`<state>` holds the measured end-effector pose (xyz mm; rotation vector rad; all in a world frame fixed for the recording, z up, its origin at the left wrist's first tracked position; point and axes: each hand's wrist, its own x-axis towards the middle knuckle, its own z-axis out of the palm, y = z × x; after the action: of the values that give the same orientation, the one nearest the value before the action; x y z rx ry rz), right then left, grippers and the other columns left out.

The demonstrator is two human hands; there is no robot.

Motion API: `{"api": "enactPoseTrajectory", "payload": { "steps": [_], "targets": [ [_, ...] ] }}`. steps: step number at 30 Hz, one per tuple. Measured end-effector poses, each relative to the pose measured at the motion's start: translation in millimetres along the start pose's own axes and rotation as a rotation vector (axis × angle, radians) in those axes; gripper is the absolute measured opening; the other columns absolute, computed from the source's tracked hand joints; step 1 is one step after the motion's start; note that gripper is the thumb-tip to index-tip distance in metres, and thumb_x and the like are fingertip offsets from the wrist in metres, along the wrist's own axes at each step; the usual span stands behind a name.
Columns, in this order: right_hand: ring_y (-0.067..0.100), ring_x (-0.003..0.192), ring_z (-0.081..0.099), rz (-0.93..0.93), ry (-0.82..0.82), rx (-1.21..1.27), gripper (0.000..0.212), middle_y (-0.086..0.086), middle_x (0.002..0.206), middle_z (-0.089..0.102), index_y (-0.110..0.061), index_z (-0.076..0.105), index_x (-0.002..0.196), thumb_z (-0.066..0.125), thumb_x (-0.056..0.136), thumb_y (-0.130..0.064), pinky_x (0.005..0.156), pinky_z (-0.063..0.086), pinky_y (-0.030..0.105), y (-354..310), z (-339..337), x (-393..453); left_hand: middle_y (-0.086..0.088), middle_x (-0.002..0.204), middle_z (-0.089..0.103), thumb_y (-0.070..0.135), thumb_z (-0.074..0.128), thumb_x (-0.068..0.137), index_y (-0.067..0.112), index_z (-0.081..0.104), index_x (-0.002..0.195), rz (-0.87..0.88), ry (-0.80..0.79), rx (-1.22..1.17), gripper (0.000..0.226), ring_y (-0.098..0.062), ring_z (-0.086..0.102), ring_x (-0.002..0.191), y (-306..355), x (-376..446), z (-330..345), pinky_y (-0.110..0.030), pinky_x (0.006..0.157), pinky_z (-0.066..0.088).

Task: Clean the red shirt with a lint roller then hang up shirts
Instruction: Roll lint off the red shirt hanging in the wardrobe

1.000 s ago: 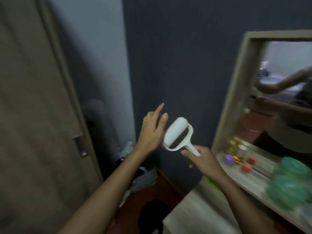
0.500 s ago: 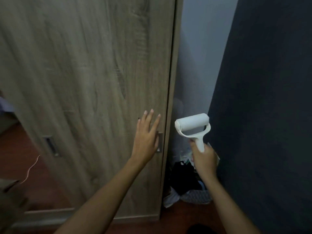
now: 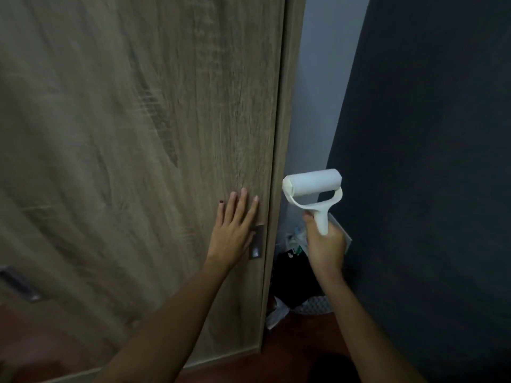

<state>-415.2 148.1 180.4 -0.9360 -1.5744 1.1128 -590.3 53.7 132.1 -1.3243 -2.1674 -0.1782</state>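
A white lint roller (image 3: 313, 189) stands upright in my right hand (image 3: 325, 244), which grips its handle in front of the dark wall. My left hand (image 3: 235, 230) lies flat with fingers spread against the wooden wardrobe door (image 3: 138, 134), right beside the small recessed metal handle (image 3: 256, 243) near the door's right edge. No shirt is in view.
A dark blue wall (image 3: 428, 161) fills the right side. Between wardrobe and wall, a narrow gap holds a pile of bags and dark clutter (image 3: 296, 283) on the reddish floor (image 3: 290, 355). A second recessed handle (image 3: 25, 286) shows at the far left.
The view has swung left from the mirror and shelf to the wardrobe. My left hand has left the roller and reached the door beside the handle. The roller now stands upright.
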Motion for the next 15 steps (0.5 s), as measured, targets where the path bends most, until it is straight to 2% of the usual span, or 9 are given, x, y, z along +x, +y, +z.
{"api": "enactPoseTrajectory", "payload": {
  "steps": [4,7,12,15],
  "targets": [
    [0.013,0.050,0.046,-0.054,0.005,0.015,0.043,0.005,0.051,0.046,-0.012,0.047,0.053,0.068,0.088,-0.028,0.051,0.038,0.028,4.4,11.2,13.7,-0.013,0.161,0.000,0.047,0.071,0.075,0.020,0.003,0.155,-0.010,0.065,-0.013,0.109,-0.035,0.005,0.147,-2.7,3.5,21.6,-0.051,0.115,0.016],
    [0.005,0.047,0.038,-0.088,-0.023,0.040,0.044,0.003,0.049,0.040,-0.007,0.046,0.054,0.068,0.088,-0.025,0.047,0.032,0.017,2.8,19.7,21.6,-0.007,0.162,-0.017,0.051,0.065,0.078,0.023,-0.002,0.154,0.013,0.123,-0.007,0.106,-0.028,-0.012,0.150,-7.5,2.9,29.9,-0.049,0.114,0.013],
    [0.003,0.044,0.038,-0.164,-0.096,0.086,0.044,-0.005,0.047,0.036,-0.009,0.043,0.053,0.067,0.087,-0.019,0.043,0.028,0.012,-14.4,31.8,29.7,-0.003,0.162,-0.017,0.051,0.067,0.068,0.028,-0.003,0.154,-0.061,0.154,0.008,0.114,-0.023,-0.014,0.150,-5.1,3.8,35.9,-0.049,0.112,0.018],
    [0.003,0.043,0.036,-0.200,-0.175,0.126,0.045,-0.010,0.046,0.038,-0.017,0.041,0.052,0.069,0.086,-0.024,0.044,0.028,0.015,-27.0,37.1,34.1,-0.005,0.162,-0.017,0.053,0.067,0.067,0.027,-0.005,0.154,-0.093,0.151,0.059,0.116,-0.026,-0.013,0.150,-5.0,0.4,42.2,-0.052,0.114,0.012]
  ]
}}
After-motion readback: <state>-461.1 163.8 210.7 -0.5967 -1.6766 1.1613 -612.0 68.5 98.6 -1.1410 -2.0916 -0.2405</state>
